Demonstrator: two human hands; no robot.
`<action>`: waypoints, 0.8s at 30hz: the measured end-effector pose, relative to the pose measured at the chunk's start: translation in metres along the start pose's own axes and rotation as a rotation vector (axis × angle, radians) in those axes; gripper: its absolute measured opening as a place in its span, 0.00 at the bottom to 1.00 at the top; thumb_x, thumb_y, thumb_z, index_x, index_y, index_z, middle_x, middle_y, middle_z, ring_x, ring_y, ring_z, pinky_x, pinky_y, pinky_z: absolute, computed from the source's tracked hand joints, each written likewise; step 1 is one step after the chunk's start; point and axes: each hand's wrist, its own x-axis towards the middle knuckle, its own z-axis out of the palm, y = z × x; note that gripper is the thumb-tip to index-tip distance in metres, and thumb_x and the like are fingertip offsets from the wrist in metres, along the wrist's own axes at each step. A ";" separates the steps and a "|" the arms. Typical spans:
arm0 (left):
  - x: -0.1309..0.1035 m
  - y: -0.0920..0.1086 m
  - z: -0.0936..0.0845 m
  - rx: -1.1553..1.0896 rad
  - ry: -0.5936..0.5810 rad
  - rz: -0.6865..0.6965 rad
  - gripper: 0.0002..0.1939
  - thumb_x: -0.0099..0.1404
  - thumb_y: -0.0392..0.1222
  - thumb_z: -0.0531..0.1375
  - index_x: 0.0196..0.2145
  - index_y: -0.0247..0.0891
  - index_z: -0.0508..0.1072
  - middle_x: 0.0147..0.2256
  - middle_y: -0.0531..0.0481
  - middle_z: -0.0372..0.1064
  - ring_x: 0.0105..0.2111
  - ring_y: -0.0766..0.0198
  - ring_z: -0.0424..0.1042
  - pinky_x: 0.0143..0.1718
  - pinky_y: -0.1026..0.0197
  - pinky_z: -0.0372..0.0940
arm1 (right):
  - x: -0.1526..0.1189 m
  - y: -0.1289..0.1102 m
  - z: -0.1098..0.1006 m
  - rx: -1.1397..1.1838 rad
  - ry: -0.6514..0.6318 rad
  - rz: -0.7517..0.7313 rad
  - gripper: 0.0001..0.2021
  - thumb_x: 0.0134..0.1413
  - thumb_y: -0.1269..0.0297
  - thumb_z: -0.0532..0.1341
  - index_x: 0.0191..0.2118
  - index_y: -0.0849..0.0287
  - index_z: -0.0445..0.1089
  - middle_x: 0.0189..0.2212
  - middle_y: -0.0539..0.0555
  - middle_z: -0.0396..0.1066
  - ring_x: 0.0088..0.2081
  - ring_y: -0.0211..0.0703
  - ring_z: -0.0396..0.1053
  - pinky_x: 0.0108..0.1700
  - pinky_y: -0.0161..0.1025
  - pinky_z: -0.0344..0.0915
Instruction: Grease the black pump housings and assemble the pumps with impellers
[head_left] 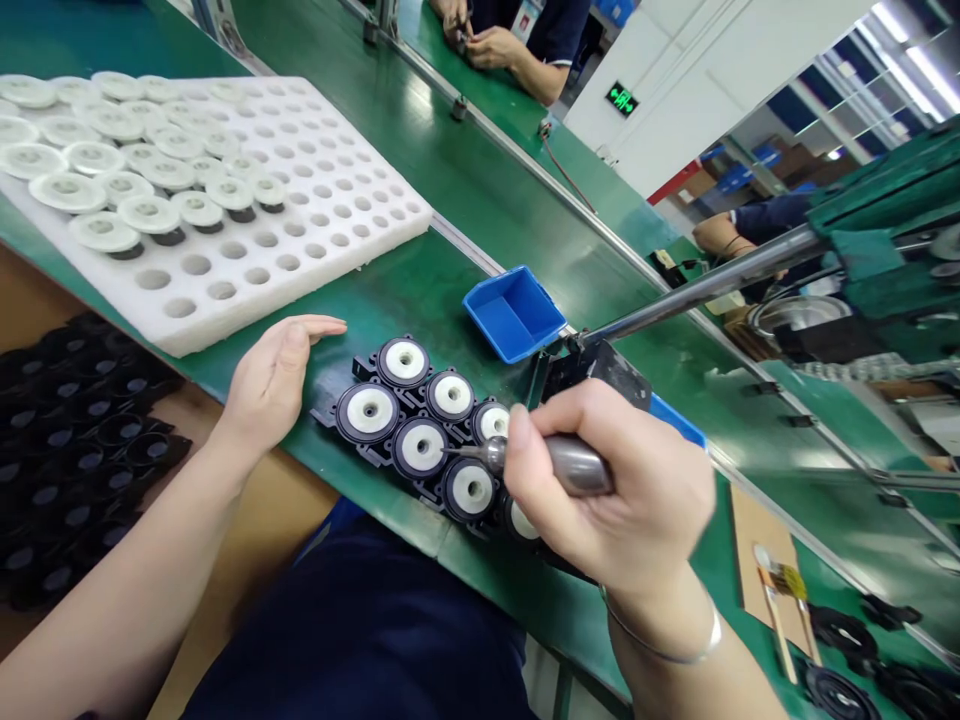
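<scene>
My right hand [622,480] grips an awl-like tool [574,465] with a thick, shiny grey handle and a thin metal tip. That tip points left, over one of the round black housings [420,447] with a white disc in its middle; I cannot tell whether it touches. Several such housings stand close together in two rows, and my right hand hides some at the right end. My left hand [271,385] is open beside the left end of the rows, its fingers stretched out and holding nothing.
A white foam tray [337,200] with holes bears several pale discs [150,213] at left. Behind the housings sits a blue bin [517,312]. A metal bar [705,285] slants across the right. Brushes [776,620] lie at lower right. Across the bench is another person's hand [495,47].
</scene>
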 end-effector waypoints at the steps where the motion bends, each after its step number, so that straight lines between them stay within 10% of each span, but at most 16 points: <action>1: 0.000 0.000 0.000 0.001 0.003 -0.001 0.27 0.76 0.55 0.43 0.48 0.35 0.75 0.51 0.42 0.74 0.54 0.56 0.71 0.60 0.49 0.64 | 0.002 -0.001 0.006 0.007 -0.015 -0.011 0.12 0.56 0.69 0.62 0.24 0.56 0.61 0.16 0.44 0.60 0.17 0.30 0.56 0.23 0.33 0.56; 17: 0.001 -0.002 -0.003 -0.044 -0.015 -0.026 0.22 0.75 0.54 0.45 0.48 0.48 0.77 0.51 0.50 0.75 0.54 0.54 0.72 0.61 0.52 0.64 | -0.002 0.001 0.055 -0.026 -0.284 -0.132 0.11 0.58 0.64 0.58 0.25 0.57 0.60 0.15 0.43 0.56 0.18 0.31 0.55 0.23 0.32 0.50; 24: 0.001 -0.003 -0.004 -0.027 -0.005 -0.013 0.24 0.76 0.53 0.44 0.48 0.42 0.76 0.50 0.46 0.75 0.54 0.55 0.72 0.60 0.50 0.65 | 0.016 -0.001 0.023 0.032 -0.219 -0.113 0.11 0.57 0.66 0.61 0.24 0.57 0.62 0.15 0.43 0.58 0.17 0.30 0.55 0.22 0.32 0.51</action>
